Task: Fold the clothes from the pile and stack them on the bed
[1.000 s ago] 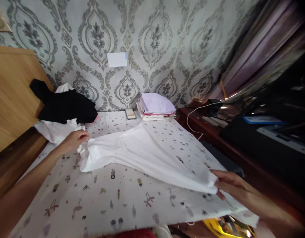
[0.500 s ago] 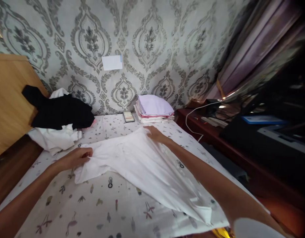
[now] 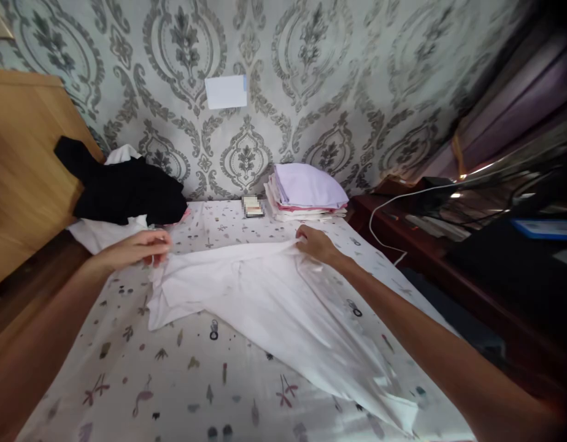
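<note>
A thin white garment point(image 3: 260, 294) lies spread and creased on the patterned sheet point(image 3: 173, 393), one long part reaching toward the lower right. At its far right corner my right hand point(image 3: 316, 244) is closed, pinching the edge of the fabric. My left hand point(image 3: 143, 248) hovers at the far left corner of the garment, fingers loosely bent and apart, with no fabric visible between them. Some of its fingertips are blurred, close above the cloth.
Folded cloths point(image 3: 311, 187), lavender on top, are stacked against the wall. Beside them lies a small blurred-out box point(image 3: 253, 206). A black garment point(image 3: 127, 190) is heaped over white cloth at left, next to a wooden panel point(image 3: 30, 172). A white cable point(image 3: 380, 212) crosses the dark red furniture at right.
My left hand has moved away from me and let go of the fabric. My right hand still grips its corner, and the garment's far edge is straighter. The view has shifted slightly.
</note>
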### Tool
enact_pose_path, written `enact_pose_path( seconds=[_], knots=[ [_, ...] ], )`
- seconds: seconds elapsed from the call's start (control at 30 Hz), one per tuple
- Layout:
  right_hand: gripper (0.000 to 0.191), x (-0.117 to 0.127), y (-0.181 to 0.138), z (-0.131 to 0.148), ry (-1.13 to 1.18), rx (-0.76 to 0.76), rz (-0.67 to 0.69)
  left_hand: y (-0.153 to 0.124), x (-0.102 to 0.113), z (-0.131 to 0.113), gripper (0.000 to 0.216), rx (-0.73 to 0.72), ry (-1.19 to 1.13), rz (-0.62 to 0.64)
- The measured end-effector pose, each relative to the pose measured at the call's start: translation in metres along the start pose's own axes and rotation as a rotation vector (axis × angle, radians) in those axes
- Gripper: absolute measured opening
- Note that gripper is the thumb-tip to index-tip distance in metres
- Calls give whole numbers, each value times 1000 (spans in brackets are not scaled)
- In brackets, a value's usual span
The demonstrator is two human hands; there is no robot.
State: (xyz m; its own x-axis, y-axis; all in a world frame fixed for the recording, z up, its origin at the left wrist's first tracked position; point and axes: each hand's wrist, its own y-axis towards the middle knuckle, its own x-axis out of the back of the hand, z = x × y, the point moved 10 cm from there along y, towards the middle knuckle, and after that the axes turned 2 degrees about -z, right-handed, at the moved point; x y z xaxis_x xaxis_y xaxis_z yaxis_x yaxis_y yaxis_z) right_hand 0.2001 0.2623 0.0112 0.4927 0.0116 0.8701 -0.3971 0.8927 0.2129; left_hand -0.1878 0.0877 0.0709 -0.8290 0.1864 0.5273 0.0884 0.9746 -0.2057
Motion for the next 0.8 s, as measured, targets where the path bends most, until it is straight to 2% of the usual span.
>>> enact_pose_path(
  seconds=[0.07, 0.13, 0.2, 0.3, 0.33, 0.37, 0.43, 0.5, 0.57, 0.67, 0.7, 0.73, 0.8],
  knots=[
    [31, -5, -13, 41, -54, 111, -34, 1, -19, 11, 31, 42, 89, 57],
    [34, -22, -34, 110, -47, 321, -7, -1, -21, 20, 31, 45, 125, -12],
    [39, -51, -59, 186, 46, 500, 124, -7, -15, 30, 31, 47, 145, -108],
    [65, -93, -89, 281, 54, 641, 284, -24, -8, 51, 32, 102, 155, -171],
    [62, -105, -93, 303, 23, 670, 323, -31, -9, 59, 33, 127, 150, -165],
    [47, -116, -93, 317, -5, 659, 359, -38, -11, 67, 34, 148, 140, -145],
    [22, -131, -84, 325, -32, 575, 414, -53, -19, 81, 37, 184, 108, -84],
    [23, -135, -70, 315, -31, 470, 433, -65, -30, 92, 41, 206, 68, -37],
    [27, -132, -61, 305, -5, 427, 422, -71, -37, 98, 43, 184, 48, -45],
    [23, -128, -67, 300, 60, 472, 421, -67, -42, 95, 40, 99, 44, -120],
    [28, -129, -72, 301, 56, 509, 424, -65, -41, 93, 39, 81, 48, -160],
    [32, -131, -78, 303, 37, 547, 420, -62, -38, 90, 37, 70, 67, -212],
    [23, -134, -85, 305, -3, 594, 391, -59, -28, 79, 29, 47, 187, -340]
  ],
)
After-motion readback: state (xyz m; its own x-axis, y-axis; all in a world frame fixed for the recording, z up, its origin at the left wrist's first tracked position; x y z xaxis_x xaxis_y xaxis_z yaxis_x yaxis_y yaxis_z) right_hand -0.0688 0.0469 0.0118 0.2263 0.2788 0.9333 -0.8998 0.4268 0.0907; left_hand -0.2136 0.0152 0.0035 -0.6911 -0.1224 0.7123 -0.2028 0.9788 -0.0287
